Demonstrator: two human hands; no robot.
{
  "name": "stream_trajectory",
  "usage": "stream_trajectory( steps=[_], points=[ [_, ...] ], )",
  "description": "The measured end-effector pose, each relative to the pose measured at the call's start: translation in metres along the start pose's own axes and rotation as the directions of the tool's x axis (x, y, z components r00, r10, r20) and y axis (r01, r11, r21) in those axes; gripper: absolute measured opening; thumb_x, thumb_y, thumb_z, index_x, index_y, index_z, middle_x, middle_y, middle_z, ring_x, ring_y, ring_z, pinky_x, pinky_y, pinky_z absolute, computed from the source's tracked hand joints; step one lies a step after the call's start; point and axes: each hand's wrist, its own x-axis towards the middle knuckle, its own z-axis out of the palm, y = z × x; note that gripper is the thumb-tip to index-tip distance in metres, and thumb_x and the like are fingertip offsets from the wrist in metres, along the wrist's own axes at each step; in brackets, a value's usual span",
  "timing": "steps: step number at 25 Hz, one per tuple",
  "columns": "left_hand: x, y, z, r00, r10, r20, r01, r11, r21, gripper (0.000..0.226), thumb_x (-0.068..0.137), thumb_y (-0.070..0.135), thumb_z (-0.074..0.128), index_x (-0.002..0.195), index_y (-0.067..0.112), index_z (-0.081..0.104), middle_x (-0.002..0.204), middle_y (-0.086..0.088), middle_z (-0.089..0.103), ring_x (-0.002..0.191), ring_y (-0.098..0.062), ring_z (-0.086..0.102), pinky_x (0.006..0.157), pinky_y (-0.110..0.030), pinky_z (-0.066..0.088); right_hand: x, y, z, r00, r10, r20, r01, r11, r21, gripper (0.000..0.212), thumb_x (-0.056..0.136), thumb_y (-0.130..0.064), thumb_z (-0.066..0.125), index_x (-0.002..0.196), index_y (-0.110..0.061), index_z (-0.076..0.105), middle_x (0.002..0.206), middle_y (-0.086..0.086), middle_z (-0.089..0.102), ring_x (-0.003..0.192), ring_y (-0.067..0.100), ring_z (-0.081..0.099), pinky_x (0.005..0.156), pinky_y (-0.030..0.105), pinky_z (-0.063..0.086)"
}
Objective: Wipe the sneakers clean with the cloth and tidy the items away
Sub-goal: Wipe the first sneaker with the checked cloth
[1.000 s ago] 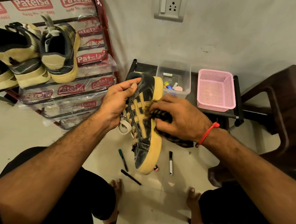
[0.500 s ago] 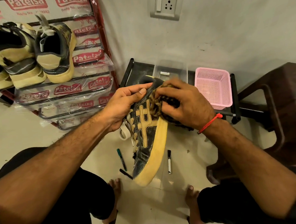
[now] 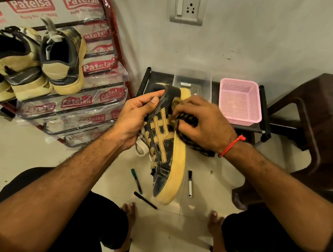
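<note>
Since the frame a second ago, the right hand (image 3: pixel 204 123) has carried the cloth (image 3: pixel 188 120) up from the sneaker's middle toward its heel, and the clear box behind is now partly covered by the shoe. That right hand is curled round the bunched, dark checked cloth and presses it against the sneaker's side panel. The left hand (image 3: pixel 136 120) grips the one held sneaker (image 3: pixel 163 145) at the heel collar, thumb on the outer side, fingers tucked inside; the shoe hangs toe-down over the floor, tan sole facing right.

Three pens lie on the tiles below: a green-capped one (image 3: pixel 136 180), a black one (image 3: pixel 145 200) and a white one with a black cap (image 3: pixel 190 183). Three more sneakers (image 3: pixel 64 62) stand heel-out on the red plastic-wrapped rack (image 3: pixel 116 51) to the left. Behind the hands, one clear box (image 3: pixel 198 81) and one pink basket (image 3: pixel 240 100) sit side by side on a low black stand (image 3: pixel 263 108). One dark brown chair (image 3: pixel 317 120) stands at right.
</note>
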Motion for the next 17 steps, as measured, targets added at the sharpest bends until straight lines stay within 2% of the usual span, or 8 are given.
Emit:
stream_trajectory(
  steps=[2, 5, 7, 9, 11, 14, 16, 17],
  points=[
    [0.001, 0.000, -0.003, 0.997, 0.036, -0.062, -0.033, 0.998, 0.054, 0.033, 0.101, 0.009, 0.054, 0.132, 0.008, 0.064, 0.118, -0.013, 0.074, 0.100, -0.018, 0.072, 0.081, -0.026, 0.060, -0.007, -0.016, 0.007, 0.982, -0.094, 0.162, 0.082, 0.994, 0.078, 0.033, 0.085, -0.039, 0.056, 0.106, -0.019, 0.071, 0.108, -0.001, 0.063, 0.100, 0.014, 0.059, 0.088, 0.036, 0.055],
    [0.005, 0.001, -0.006, 0.977, 0.048, -0.206, -0.025, 0.993, 0.113, 0.029, 0.102, 0.008, 0.054, 0.128, 0.009, 0.067, 0.108, -0.007, 0.077, 0.088, -0.011, 0.074, 0.069, -0.023, 0.059, -0.013, -0.032, 0.004, 0.894, -0.178, 0.411, 0.142, 0.983, 0.116, 0.035, 0.084, -0.044, 0.056, 0.106, -0.022, 0.072, 0.109, -0.004, 0.064, 0.102, 0.009, 0.059, 0.085, 0.034, 0.057],
    [0.012, 0.004, -0.010, 0.934, 0.028, -0.355, 0.000, 0.997, 0.077, 0.027, 0.103, 0.010, 0.054, 0.126, 0.010, 0.068, 0.099, -0.004, 0.078, 0.079, -0.009, 0.073, 0.066, -0.025, 0.059, -0.016, -0.037, 0.001, 0.895, -0.162, 0.415, 0.164, 0.986, 0.030, 0.037, 0.085, -0.047, 0.053, 0.110, -0.025, 0.070, 0.114, -0.005, 0.062, 0.104, 0.010, 0.058, 0.079, 0.034, 0.058],
    [0.016, 0.011, -0.015, 0.868, -0.020, -0.497, 0.011, 1.000, -0.021, 0.024, 0.104, 0.014, 0.054, 0.125, 0.010, 0.067, 0.096, -0.005, 0.077, 0.075, -0.012, 0.073, 0.066, -0.030, 0.062, -0.017, -0.039, -0.002, 0.961, -0.184, 0.207, 0.197, 0.980, -0.044, 0.035, 0.087, -0.044, 0.051, 0.111, -0.024, 0.069, 0.113, -0.003, 0.060, 0.099, 0.013, 0.058, 0.076, 0.036, 0.056],
    [0.019, 0.013, -0.024, 0.809, -0.149, -0.569, 0.076, 0.986, -0.151, 0.023, 0.104, 0.022, 0.056, 0.119, 0.009, 0.068, 0.101, -0.012, 0.077, 0.081, -0.021, 0.076, 0.073, -0.040, 0.064, -0.016, -0.039, -0.003, 0.980, -0.192, -0.043, 0.188, 0.978, -0.088, 0.033, 0.089, -0.036, 0.054, 0.112, -0.018, 0.069, 0.114, 0.003, 0.060, 0.101, 0.019, 0.058, 0.080, 0.040, 0.054],
    [0.015, 0.011, -0.028, 0.812, -0.385, -0.439, 0.297, 0.920, -0.257, 0.041, 0.099, 0.045, 0.059, 0.119, 0.010, 0.069, 0.115, -0.017, 0.074, 0.103, -0.036, 0.073, 0.089, -0.057, 0.058, -0.016, -0.036, 0.001, 0.938, -0.149, -0.314, 0.124, 0.987, -0.098, 0.029, 0.090, -0.025, 0.058, 0.110, -0.006, 0.070, 0.114, 0.015, 0.059, 0.104, 0.028, 0.058, 0.084, 0.041, 0.054],
    [0.008, 0.009, -0.021, 0.840, -0.426, -0.336, 0.411, 0.904, -0.116, 0.056, 0.092, 0.059, 0.061, 0.121, 0.012, 0.069, 0.115, -0.014, 0.075, 0.107, -0.033, 0.072, 0.089, -0.051, 0.057, -0.015, -0.030, 0.001, 0.899, -0.117, -0.423, 0.095, 0.993, -0.072, 0.026, 0.089, -0.019, 0.061, 0.108, -0.003, 0.070, 0.112, 0.019, 0.058, 0.103, 0.027, 0.059, 0.086, 0.035, 0.054],
    [0.006, 0.008, -0.016, 0.860, -0.409, -0.307, 0.425, 0.905, -0.015, 0.053, 0.089, 0.060, 0.064, 0.113, 0.013, 0.071, 0.109, -0.012, 0.077, 0.101, -0.030, 0.074, 0.084, -0.045, 0.059, -0.014, -0.027, 0.000, 0.878, -0.101, -0.469, 0.086, 0.995, -0.054, 0.024, 0.088, -0.015, 0.063, 0.106, -0.001, 0.070, 0.110, 0.020, 0.058, 0.102, 0.024, 0.058, 0.087, 0.029, 0.053]
  ],
)
